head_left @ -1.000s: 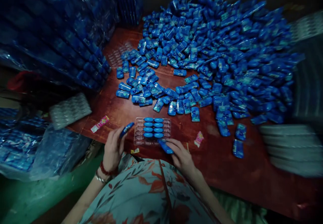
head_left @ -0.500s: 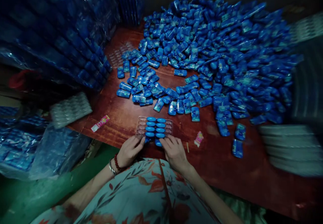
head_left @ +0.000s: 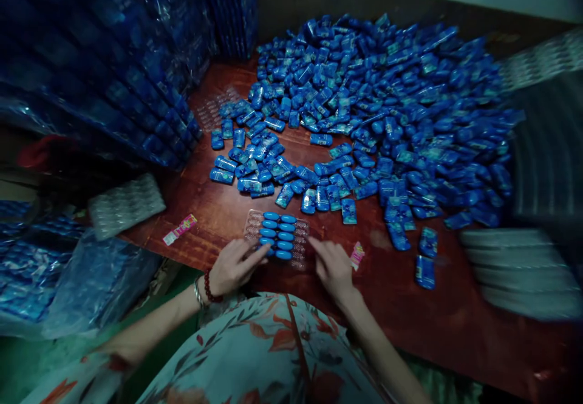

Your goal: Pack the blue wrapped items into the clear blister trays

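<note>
Hands: both sit at the table's near edge, either side of the tray. Left hand (head_left: 234, 265) has its fingers stretched out flat, tips touching the bottom-left packs; not pinching anything. Right hand (head_left: 334, 266) is loosely spread, fingertips at the tray's right rim, holding nothing.
Tray: clear plastic blister tray (head_left: 300, 238), thin and ribbed, lying flat close to the near edge, roughly mid-width. Side pockets show bare.
Packs: small glossy blue packs (head_left: 277, 234), rounded ends, laid in two neat columns down the tray's middle.
Pile: huge heap of the same blue packs (head_left: 387, 106) covering the far and right part of the table, spilling toward the tray; nearest strays sit just beyond its far rim.
Table: reddish-brown wood (head_left: 218, 209), shiny, a bit scuffed.
Open room: bare wood left of the tray out to the left edge, plus a strip right of the hand toward the near-right corner.
Wrappers: pink one (head_left: 180, 229) near the left edge, another (head_left: 357, 256) just beside the right hand.
Left side: wrapped blue bundles (head_left: 136, 70) stacked high; pale empty trays (head_left: 125, 205) at the left edge.
</note>
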Tool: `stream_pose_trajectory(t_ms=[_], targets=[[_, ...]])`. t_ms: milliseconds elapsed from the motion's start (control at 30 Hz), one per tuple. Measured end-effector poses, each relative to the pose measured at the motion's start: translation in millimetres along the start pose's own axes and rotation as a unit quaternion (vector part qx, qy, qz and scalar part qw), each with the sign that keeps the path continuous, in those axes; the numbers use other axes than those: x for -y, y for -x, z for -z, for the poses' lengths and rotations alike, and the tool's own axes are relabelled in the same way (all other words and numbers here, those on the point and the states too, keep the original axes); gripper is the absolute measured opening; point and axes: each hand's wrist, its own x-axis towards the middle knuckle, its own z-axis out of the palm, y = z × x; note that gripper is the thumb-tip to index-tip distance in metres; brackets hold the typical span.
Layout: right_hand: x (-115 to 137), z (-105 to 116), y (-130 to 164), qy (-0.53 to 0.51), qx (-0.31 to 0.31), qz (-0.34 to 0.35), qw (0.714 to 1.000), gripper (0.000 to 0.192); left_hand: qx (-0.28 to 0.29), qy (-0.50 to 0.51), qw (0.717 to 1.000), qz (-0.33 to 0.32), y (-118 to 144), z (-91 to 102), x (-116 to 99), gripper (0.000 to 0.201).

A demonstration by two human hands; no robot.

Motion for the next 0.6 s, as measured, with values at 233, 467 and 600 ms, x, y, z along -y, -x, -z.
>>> stream_pose_trajectory(t_ms=[233,467,600], targets=[[-46.3,-13.4,-84.1,0.195,0.228,0.044,0.953,0.047,0.107,-0.110,0.973,0.175,-77.1,-16.0,71.9,0.039],[-60.8,-8.1,-80.3,0.077,0.152,0.006,0.985,0.032,0.176,-0.082,0.960,0.203,-59.8,-15.5,96.8,0.039],[-37.9,7.4,-24.2,-0.100,-0.059,-0.162,0.980,0.033,0.128,-0.102,0.951,0.263,-10.1,-11.4,98.6,0.035]])
